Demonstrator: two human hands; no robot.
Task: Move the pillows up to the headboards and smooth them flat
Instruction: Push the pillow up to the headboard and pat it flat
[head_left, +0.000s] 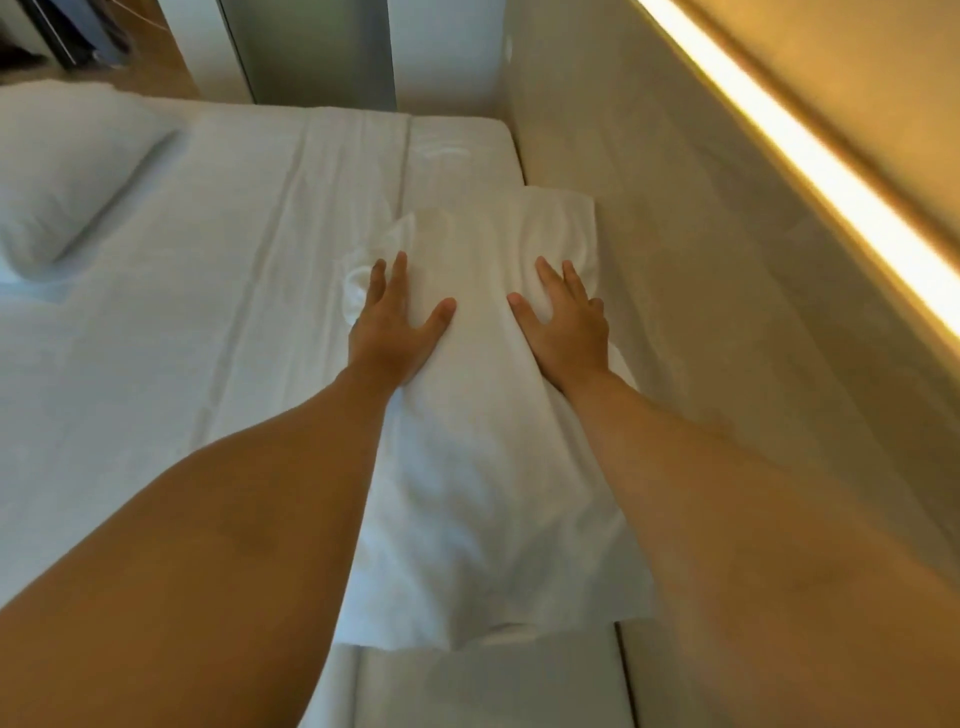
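A white pillow (483, 467) lies lengthwise on the bed, its right side against the pale headboard panel (675, 260). My left hand (395, 327) rests flat on the pillow's left part, fingers spread. My right hand (566, 327) presses flat on its right part, close to the headboard. Neither hand grips the fabric. A second white pillow (67, 176) lies at the far left of the bed, away from the headboard.
The white sheet (234, 260) shows long creases. A lit strip lamp (810, 171) runs along the top of the headboard. A grey wall panel (311, 47) and a wooden floor (150, 67) lie beyond the bed's far edge.
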